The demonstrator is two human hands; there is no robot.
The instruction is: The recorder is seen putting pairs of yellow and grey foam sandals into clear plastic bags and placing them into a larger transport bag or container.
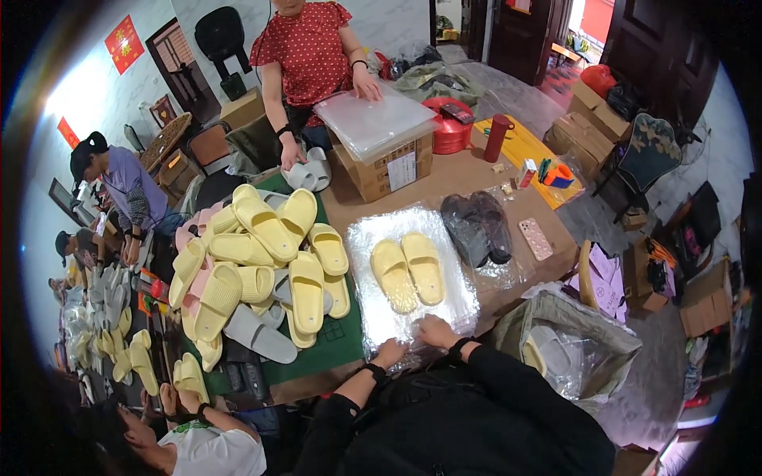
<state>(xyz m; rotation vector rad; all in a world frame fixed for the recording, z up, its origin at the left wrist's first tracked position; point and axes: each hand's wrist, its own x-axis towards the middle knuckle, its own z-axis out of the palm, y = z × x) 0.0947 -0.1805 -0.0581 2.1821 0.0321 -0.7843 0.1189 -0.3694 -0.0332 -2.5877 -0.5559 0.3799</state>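
Item: pair of yellow slippers [408, 271], laid side by side on a stack of clear plastic bags [460, 301] on the bench [444, 182]. Long axes run away from the person, toes far. Left hand [390, 351] and right hand [437, 330] rest at the stack's near edge, fingers pressed on the film, nothing clamped. Slippers lie just beyond both; the right is slightly nearer.

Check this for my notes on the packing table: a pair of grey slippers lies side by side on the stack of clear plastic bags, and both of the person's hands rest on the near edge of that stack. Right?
Not quite: the pair of slippers is pale yellow, not grey. The rest holds: it lies side by side on the stack of clear plastic bags, with the left hand and right hand on its near edge. The head view shows this.
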